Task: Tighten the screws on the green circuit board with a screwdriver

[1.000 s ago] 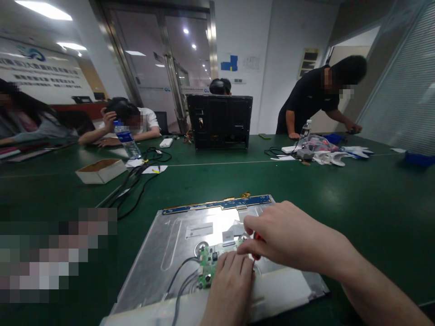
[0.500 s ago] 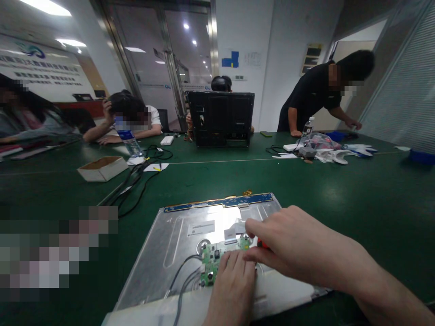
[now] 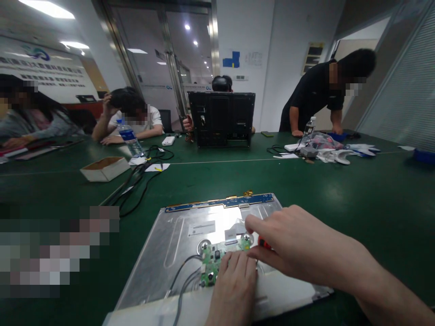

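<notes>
Green table (image 3: 204, 179): board (image 3: 214, 257) under left fingers (image 3: 234, 261)

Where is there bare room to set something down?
Bare green table lies between the metal panel and the black casing, and between the right arm and the plastic bag. Crowded: the circuit board, left hand over it, right hand beside it; farther left, box and cables.

Blurred Chinese lettering (image 3: 44, 72) is running beneath a swirl logo (image 3: 38, 53) on the wall sign (image 3: 73, 93); a blue emblem (image 3: 169, 87) is marking the glass door (image 3: 146, 45); a label (image 3: 201, 228) on the display panel (image 3: 149, 258) is carrying print (all illegible).
</notes>
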Tool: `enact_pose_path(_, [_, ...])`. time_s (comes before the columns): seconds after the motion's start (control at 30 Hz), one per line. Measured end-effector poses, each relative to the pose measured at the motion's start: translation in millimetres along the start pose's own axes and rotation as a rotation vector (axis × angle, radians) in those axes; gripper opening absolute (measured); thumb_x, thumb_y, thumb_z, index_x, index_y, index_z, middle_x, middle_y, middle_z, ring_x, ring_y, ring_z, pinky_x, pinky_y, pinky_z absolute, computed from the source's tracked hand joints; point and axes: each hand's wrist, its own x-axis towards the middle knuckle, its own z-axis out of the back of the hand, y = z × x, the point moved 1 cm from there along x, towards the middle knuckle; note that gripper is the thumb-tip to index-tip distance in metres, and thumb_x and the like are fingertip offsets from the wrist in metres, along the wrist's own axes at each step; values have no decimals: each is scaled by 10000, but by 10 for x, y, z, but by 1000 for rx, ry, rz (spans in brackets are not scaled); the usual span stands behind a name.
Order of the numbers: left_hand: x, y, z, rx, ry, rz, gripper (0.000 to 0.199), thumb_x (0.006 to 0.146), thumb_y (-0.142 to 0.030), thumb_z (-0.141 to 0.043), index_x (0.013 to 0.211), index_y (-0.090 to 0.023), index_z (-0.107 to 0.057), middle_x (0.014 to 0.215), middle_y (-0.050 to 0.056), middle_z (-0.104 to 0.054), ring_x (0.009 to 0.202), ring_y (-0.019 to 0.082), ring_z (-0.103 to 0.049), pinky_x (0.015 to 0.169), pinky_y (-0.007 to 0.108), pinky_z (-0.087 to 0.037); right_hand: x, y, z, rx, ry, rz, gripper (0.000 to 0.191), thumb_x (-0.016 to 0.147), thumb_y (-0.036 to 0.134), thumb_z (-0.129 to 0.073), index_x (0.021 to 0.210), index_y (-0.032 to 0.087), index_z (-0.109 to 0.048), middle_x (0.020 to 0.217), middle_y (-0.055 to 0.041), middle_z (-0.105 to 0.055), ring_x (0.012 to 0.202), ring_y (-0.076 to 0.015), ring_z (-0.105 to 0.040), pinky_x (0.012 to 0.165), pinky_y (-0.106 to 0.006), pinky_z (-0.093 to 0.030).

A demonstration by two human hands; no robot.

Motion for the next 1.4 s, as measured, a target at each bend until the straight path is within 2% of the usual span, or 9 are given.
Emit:
enact_pose_path(0.17, [11,-18,3,6,-30,-7,236,834,-14,-436,863,-190,-591,817,35,-623,816,217,-564,875,373,-417,-15,14,-16,43,-4,12,130,833,207,-565,962,191,-554,795,-24,-688,632,-185,-618,494,-293,-250])
enact_pose_path(0.27, [13,-22,-58,3,-159,2,278,807,4,-424,865,-196,-607,764,23,-612,764,211,-559,828,357,-413,-18,48,-31,43,23,-17,146,857,272,-581,981,201,-551,810,-28,-699,650,-204,-639,491,-294,-248])
enact_pose_path(0.37, [6,-16,-136,-9,-191,3,293,786,8,-448,871,-209,-625,763,15,-623,747,207,-561,805,350,-405,-17,86,-35,37,65,-40,196,852,355,-628,955,208,-550,782,-23,-701,655,-224,-654,484,-294,-243])
enact_pose_path(0.5, [-15,8,-145,6,-169,16,230,779,-18,-489,826,-201,-621,780,26,-639,768,217,-570,830,372,-406,-39,111,-7,48,78,36,145,848,239,-620,964,199,-543,822,-18,-695,635,-195,-644,459,-298,-233])
enact_pose_path(0.67, [-9,11,-54,29,-10,-1,222,813,-28,-488,885,-192,-619,867,38,-655,844,222,-580,882,382,-410,-107,95,15,52,64,82,146,831,129,-601,944,209,-554,846,0,-693,659,-159,-637,479,-293,-297])
enact_pose_path(0.83, [3,-6,-96,10,-158,9,248,844,-19,-439,778,-199,-597,757,20,-611,761,216,-555,825,386,-417,-83,73,-2,20,20,-17,166,802,303,-703,898,218,-598,761,-1,-706,633,-219,-660,481,-300,-307])
enact_pose_path(0.93, [14,-11,-70,-2,-144,2,272,829,3,-430,819,-203,-607,780,19,-625,788,212,-568,837,372,-417,-38,66,-9,-10,-5,-9,159,866,363,-630,838,211,-595,719,-14,-698,605,-222,-650,469,-293,-283])
enact_pose_path(1.1, [45,-27,33,73,-2,-10,239,804,0,-455,855,-182,-601,814,37,-634,807,218,-570,864,376,-420,-45,44,1,17,4,35,94,860,219,-589,947,197,-561,812,-20,-698,654,-199,-641,478,-286,-278])
enact_pose_path(1.4, [29,-45,-38,16,-126,11,280,810,-4,-427,864,-193,-626,792,42,-649,816,227,-576,876,382,-403,-66,88,17,24,12,66,84,865,271,-612,904,220,-558,758,4,-673,609,-178,-602,480,-289,-237])
